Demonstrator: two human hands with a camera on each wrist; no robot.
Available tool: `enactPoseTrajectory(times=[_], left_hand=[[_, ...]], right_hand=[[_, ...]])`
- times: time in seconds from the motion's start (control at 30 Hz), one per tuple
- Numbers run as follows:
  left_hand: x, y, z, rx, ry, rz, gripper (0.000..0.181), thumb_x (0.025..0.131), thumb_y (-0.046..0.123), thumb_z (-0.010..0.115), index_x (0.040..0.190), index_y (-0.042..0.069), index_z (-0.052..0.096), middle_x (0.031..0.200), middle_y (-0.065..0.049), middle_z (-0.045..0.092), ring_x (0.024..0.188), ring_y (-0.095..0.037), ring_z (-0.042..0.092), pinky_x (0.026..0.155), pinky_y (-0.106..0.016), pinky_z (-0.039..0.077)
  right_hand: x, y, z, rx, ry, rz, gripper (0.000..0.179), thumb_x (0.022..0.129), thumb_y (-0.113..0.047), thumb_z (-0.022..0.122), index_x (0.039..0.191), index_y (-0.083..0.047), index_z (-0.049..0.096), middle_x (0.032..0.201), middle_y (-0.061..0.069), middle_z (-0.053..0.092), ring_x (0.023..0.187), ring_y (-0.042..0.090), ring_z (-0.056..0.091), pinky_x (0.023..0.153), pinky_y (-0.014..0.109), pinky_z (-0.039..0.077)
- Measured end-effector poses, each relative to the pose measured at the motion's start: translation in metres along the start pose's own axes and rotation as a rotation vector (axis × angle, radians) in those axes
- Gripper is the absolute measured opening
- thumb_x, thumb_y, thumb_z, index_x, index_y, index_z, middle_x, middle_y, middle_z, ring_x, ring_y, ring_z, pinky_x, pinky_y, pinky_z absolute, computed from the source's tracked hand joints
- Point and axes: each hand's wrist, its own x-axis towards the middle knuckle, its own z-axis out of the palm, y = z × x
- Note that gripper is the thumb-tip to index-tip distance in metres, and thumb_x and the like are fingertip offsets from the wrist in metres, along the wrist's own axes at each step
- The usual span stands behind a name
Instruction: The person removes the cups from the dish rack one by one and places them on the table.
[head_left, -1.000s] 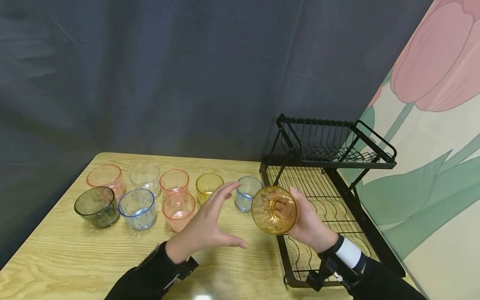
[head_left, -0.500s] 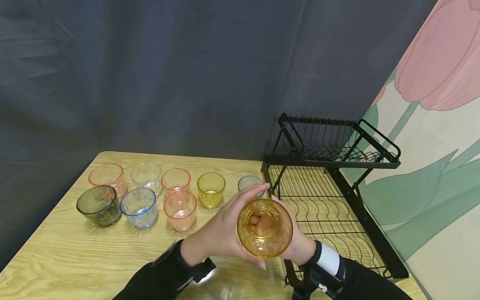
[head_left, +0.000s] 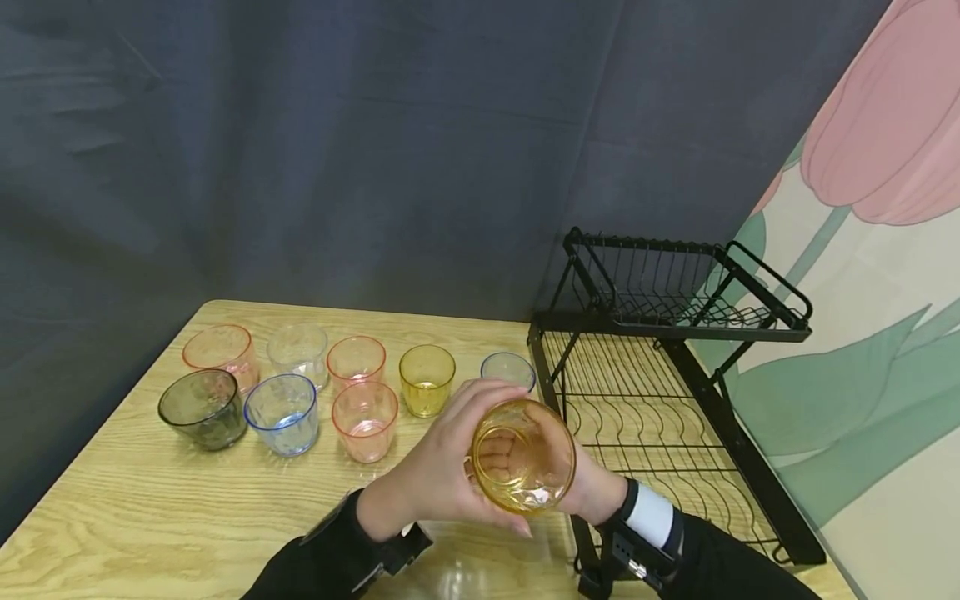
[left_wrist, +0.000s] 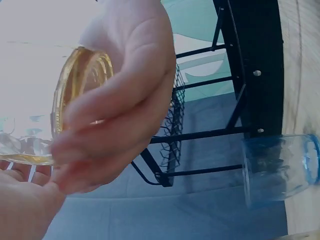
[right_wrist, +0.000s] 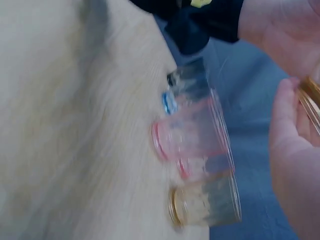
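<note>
An amber drinking glass [head_left: 523, 456] is held up between both hands above the table's front, tilted so one round end faces the head camera. My left hand [head_left: 450, 475] wraps its left side, fingers over the far side and thumb along the near side. From the right, my right hand [head_left: 596, 487] grips the same glass, mostly hidden behind it. Fingers show through the amber wall. In the left wrist view, the amber glass [left_wrist: 60, 95] lies among the fingers of both hands. Only a sliver of the amber glass [right_wrist: 311, 97] enters the right wrist view.
Several glasses stand on the wooden table [head_left: 150, 517] to the left: smoky grey [head_left: 202, 408], blue-rimmed [head_left: 282, 414], pink [head_left: 365, 421] and yellow [head_left: 427, 381]. A pale blue glass [head_left: 508, 368] stands behind the hands. A black two-tier dish rack [head_left: 686, 400] occupies the right side.
One second ago the right hand held the amber glass alone, with the left hand spread beside it. The left hand has since closed round the glass, which has shifted slightly left.
</note>
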Motion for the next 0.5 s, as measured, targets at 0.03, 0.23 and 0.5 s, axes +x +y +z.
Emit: enactPoseTrajectory(times=[0.03, 0.23, 0.5], left_hand=[[-0.002, -0.001, 0.0, 0.015, -0.008, -0.018, 0.113, 0.035, 0.039, 0.085, 0.129, 0.005, 0.031, 0.127, -0.006, 0.035, 0.116, -0.021, 0.032, 0.097, -0.037, 0.028], [-0.015, -0.012, 0.001, 0.093, -0.077, -0.125, 0.109, 0.043, 0.049, 0.081, 0.131, 0.012, 0.028, 0.128, -0.002, 0.034, 0.117, -0.016, 0.032, 0.097, -0.035, 0.028], [-0.037, -0.031, 0.003, 0.187, -0.1, -0.341, 0.105, 0.045, 0.061, 0.073, 0.131, 0.021, 0.027, 0.128, 0.009, 0.035, 0.116, -0.008, 0.034, 0.096, -0.03, 0.03]], right_hand=[[0.0, 0.0, -0.002, -0.033, -0.022, -0.01, 0.05, 0.093, -0.039, 0.016, 0.108, -0.005, 0.049, 0.104, 0.008, 0.053, 0.098, 0.02, 0.049, 0.089, 0.032, 0.037], [-0.003, -0.005, -0.011, -0.364, 0.047, -0.047, 0.047, 0.097, -0.027, 0.014, 0.121, 0.002, 0.042, 0.117, 0.023, 0.047, 0.106, 0.037, 0.044, 0.092, 0.045, 0.033], [-0.007, -0.006, -0.028, -0.86, 0.274, 0.006, 0.056, 0.095, -0.04, 0.016, 0.124, 0.0, 0.043, 0.122, 0.014, 0.047, 0.111, 0.024, 0.045, 0.095, 0.036, 0.032]])
